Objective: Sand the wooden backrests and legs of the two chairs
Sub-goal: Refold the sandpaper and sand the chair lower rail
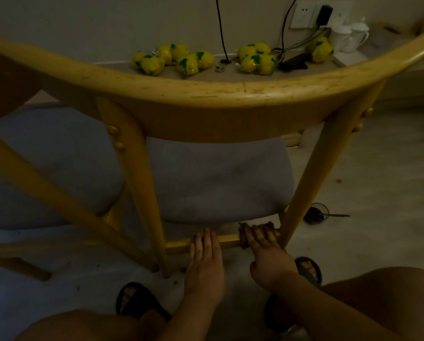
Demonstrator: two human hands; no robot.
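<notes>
Nearest to the camera are the person's bare knees and two feet in dark sandals (137,302) on the pale floor (378,168). Just beyond them the left hand (205,257) lies flat on the low rear rail (227,239) of the chair, its fingers straight and resting over the top of the rail — this grip is spread and holds nothing. To the right of it, on the same rail and close to the right back leg (311,173), the right hand (265,249) has its fingers curled over a brownish piece of sandpaper (242,236) that wraps the rail; this grip presses the paper against the wood. The two hands are near each other but do not touch. Above the rail is the grey seat cushion (218,180), and on the left side the left back leg (142,183) comes down to the floor. At the left stands a second chair (33,173) with a similar grey seat, just beside the first one. Higher in the view the curved wooden backrest (206,87) crosses nearly the whole width. Far behind it a desk (206,75) stands against the wall, carrying several yellow and green packets (171,59), a white kettle (348,36) at the far right and black cables — one goes to a wall socket (311,14).
</notes>
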